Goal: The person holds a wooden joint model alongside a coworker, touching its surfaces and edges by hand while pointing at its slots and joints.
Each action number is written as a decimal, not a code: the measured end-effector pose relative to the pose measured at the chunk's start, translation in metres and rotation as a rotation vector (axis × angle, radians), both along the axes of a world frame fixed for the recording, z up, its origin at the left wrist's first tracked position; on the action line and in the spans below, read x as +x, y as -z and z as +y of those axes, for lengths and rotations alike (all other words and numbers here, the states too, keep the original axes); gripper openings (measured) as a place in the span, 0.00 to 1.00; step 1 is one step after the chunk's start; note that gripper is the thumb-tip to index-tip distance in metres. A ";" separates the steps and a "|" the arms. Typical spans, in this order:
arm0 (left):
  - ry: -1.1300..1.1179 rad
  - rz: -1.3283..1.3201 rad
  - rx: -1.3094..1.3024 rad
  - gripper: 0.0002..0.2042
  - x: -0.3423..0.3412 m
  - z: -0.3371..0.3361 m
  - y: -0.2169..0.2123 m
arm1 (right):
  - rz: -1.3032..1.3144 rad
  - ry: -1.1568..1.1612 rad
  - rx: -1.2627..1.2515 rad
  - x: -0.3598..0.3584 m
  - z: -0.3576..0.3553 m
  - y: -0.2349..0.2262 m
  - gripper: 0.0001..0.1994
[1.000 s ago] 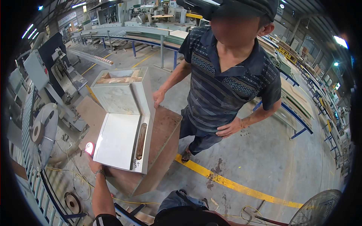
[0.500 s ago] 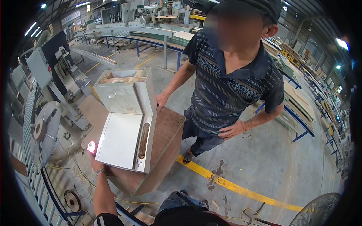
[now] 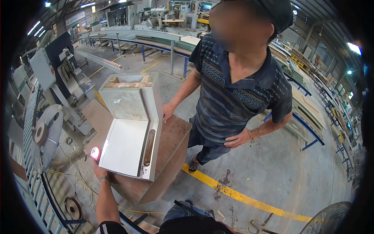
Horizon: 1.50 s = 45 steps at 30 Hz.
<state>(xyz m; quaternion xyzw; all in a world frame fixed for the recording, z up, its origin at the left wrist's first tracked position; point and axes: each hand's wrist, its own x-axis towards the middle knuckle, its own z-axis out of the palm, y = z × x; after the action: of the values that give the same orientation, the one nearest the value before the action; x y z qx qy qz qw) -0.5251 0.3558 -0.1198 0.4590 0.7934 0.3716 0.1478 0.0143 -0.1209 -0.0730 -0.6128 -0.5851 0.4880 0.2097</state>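
Note:
A white cabinet piece [image 3: 128,132] with an upright back panel and a slot in its side lies on a brown wooden block [image 3: 167,156]. My left hand [image 3: 98,167] grips its near left corner, beside a small glowing red light [image 3: 94,153]. My right hand is out of view. A person in a dark patterned shirt [image 3: 237,93] stands across the block, one hand [image 3: 167,111] resting on the cabinet's far right edge, the other hand [image 3: 238,139] at the hip.
A machine with a round disc [image 3: 44,134] and a roller conveyor [image 3: 35,195] stand at left. Yellow cables trail on the floor. A yellow floor line [image 3: 241,197] runs behind the block. Benches and stacked panels fill the background; a fan [image 3: 331,220] is at lower right.
The view has closed in on the cabinet and the other person. My left hand stays on the cabinet's corner; the other person's hand stays at its far edge.

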 end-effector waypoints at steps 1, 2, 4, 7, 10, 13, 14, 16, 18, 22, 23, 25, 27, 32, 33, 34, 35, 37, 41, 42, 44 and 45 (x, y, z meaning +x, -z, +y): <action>0.006 0.009 0.003 0.38 0.002 -0.001 -0.002 | -0.002 -0.002 0.000 0.001 0.001 0.000 0.32; 0.008 0.012 0.006 0.38 0.003 -0.001 -0.003 | -0.003 -0.002 0.001 0.002 0.003 0.000 0.32; -0.001 0.013 0.000 0.38 0.006 -0.002 -0.006 | -0.006 -0.008 -0.001 0.004 0.006 -0.001 0.32; -0.022 0.024 -0.026 0.39 0.007 -0.004 -0.010 | -0.007 -0.014 -0.003 0.006 0.008 -0.003 0.32; -0.023 0.035 -0.028 0.40 0.009 -0.006 -0.012 | -0.009 -0.019 0.001 0.007 0.012 -0.003 0.32; -0.008 0.026 -0.001 0.40 0.009 -0.009 -0.012 | -0.014 -0.028 -0.002 0.007 0.012 -0.003 0.32; -0.006 0.026 0.002 0.40 0.009 -0.009 -0.012 | -0.012 -0.030 -0.005 0.007 0.012 -0.004 0.33; -0.018 0.014 -0.022 0.41 0.010 -0.007 -0.010 | -0.019 -0.033 -0.005 0.007 0.013 -0.005 0.33; -0.034 0.011 -0.057 0.40 0.007 0.003 -0.006 | -0.021 -0.038 0.002 0.005 0.013 -0.006 0.33; -0.013 0.022 0.006 0.41 -0.003 0.001 0.004 | -0.042 -0.056 0.037 0.006 0.022 -0.005 0.33; 0.000 -0.022 0.030 0.41 -0.001 -0.001 0.004 | -0.043 -0.066 0.028 0.005 0.023 -0.006 0.33; -0.002 -0.022 0.017 0.42 0.003 0.001 0.000 | -0.054 -0.074 0.022 0.009 0.028 -0.007 0.33; -0.044 -0.004 -0.047 0.42 0.004 0.001 -0.002 | -0.077 -0.098 0.018 0.011 0.032 -0.009 0.33; -0.052 -0.013 -0.111 0.42 0.008 0.001 -0.006 | -0.141 -0.331 -0.183 0.020 0.044 -0.031 0.33; -0.043 -0.024 -0.134 0.42 0.011 0.008 -0.011 | -0.167 -0.469 -0.345 0.023 0.049 -0.041 0.33; -0.037 -0.010 -0.127 0.42 0.008 0.013 -0.006 | -0.187 -0.630 -0.500 0.024 0.059 -0.054 0.33; -0.045 -0.001 -0.083 0.43 -0.005 0.008 0.006 | -0.264 -0.741 -0.552 0.021 0.081 -0.076 0.33; -0.040 0.004 -0.040 0.44 -0.017 0.002 0.012 | -0.520 -0.611 -0.320 -0.003 0.152 -0.167 0.38; -0.038 -0.012 -0.099 0.45 0.011 -0.002 -0.003 | -0.457 -0.012 0.960 -0.063 0.257 -0.181 0.39; -0.030 -0.010 -0.122 0.45 0.017 -0.003 -0.009 | -0.332 0.063 1.040 -0.081 0.277 -0.196 0.38; -0.014 0.037 -0.118 0.44 0.002 -0.005 -0.012 | -0.130 0.168 1.158 -0.118 0.303 -0.229 0.36; -0.008 0.045 -0.110 0.44 0.004 -0.004 -0.013 | -0.127 0.178 1.165 -0.131 0.312 -0.235 0.36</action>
<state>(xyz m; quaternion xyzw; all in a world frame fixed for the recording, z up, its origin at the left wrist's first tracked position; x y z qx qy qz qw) -0.5212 0.3520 -0.1065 0.4552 0.8175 0.3175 0.1536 -0.1171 0.1910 0.1619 -0.4716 -0.7143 0.0293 0.5162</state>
